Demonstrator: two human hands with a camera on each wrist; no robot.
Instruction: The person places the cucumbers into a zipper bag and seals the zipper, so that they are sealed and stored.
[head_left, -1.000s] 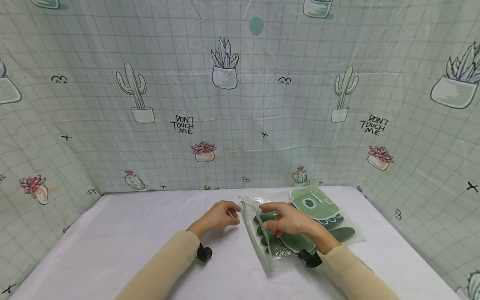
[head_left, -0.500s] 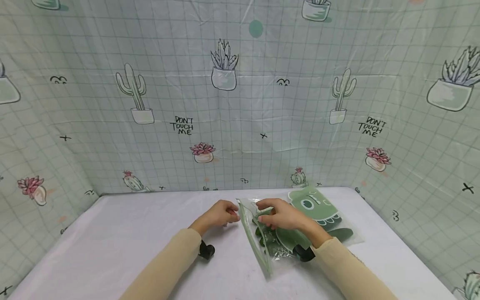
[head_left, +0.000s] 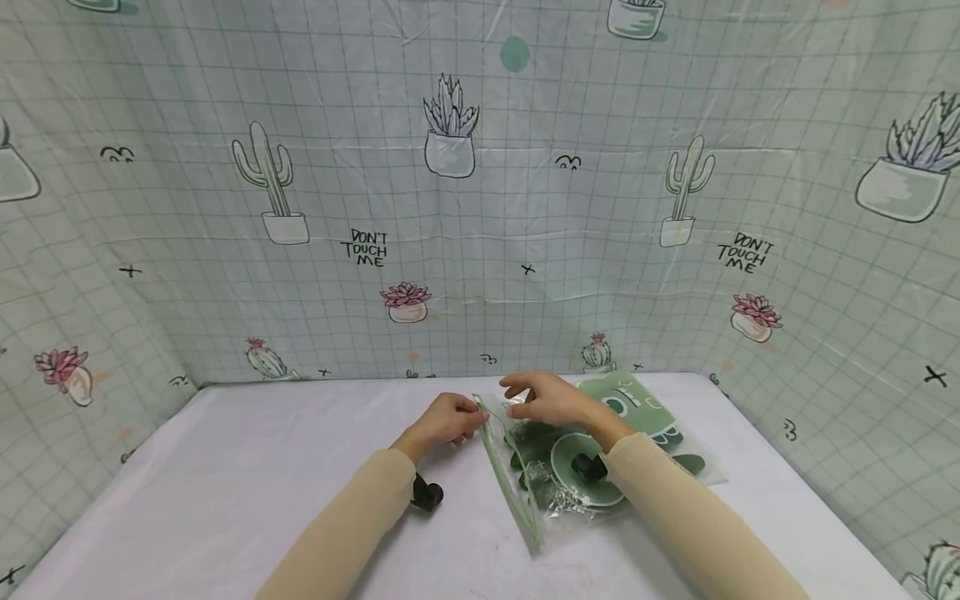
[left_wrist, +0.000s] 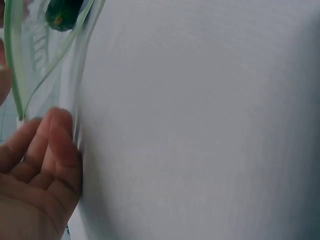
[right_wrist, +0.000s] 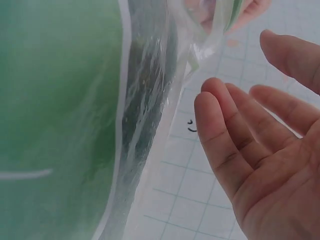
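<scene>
A clear zip-lock bag with a green cartoon print lies on the right half of the table, its green-striped mouth turned left. Dark green cucumbers show inside; the print and the right arm hide much of them. My left hand is at the far corner of the mouth, thumb and fingertips pinching the bag's edge. Over the far part of the bag, my right hand has its fingers relaxed and slightly bent. In the right wrist view, the right hand holds nothing and its fingertips stand apart from the plastic.
A white cloth covers the table. Behind it and at both sides hangs a gridded curtain printed with potted plants. Dark wrist cameras sit under both wrists.
My left hand has moved slightly right onto the bag's far corner. The right hand has moved away from me and a little left, uncovering the round print on the bag.
</scene>
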